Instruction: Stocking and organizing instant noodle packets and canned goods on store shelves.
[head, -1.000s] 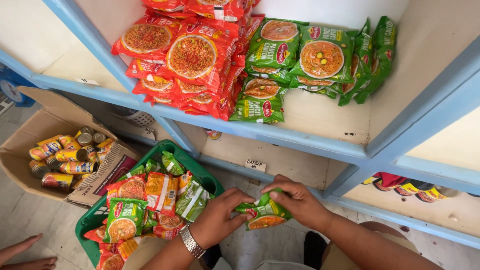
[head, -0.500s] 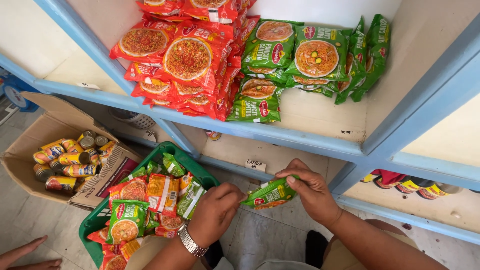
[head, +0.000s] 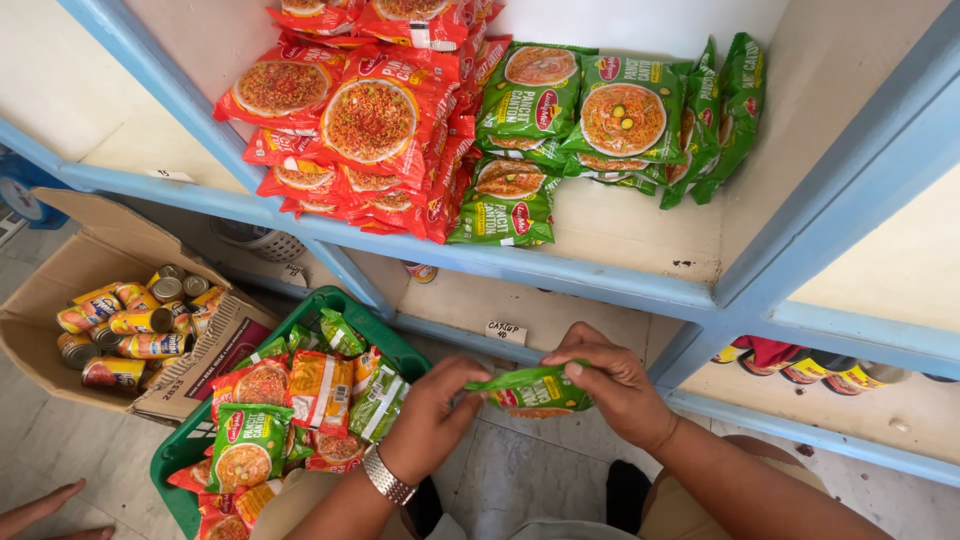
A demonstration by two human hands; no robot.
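While the head camera looks down past the shelf's blue front edge (head: pixel 560 268), both hands meet just below it, over the tiled floor. A green noodle packet (head: pixel 530 388) is stretched flat between them, seen nearly edge-on, its glossy wrapper showing a red oval badge and a hint of the orange noodle picture underneath. The left hand (head: pixel 432 412) (a metal watch on its wrist) pinches the packet's left end with thumb and fingertips closed on it. The right hand (head: pixel 612 384) curls over the right end, fingers folded down on top and clamped onto the wrapper. Left of the hands sits a green crate (head: pixel 372 318) filled with red and green packets, and beyond it a cardboard box (head: pixel 70 262) of tins. On the shelf above, red packets (head: pixel 372 118) are stacked beside green packets (head: pixel 612 118).
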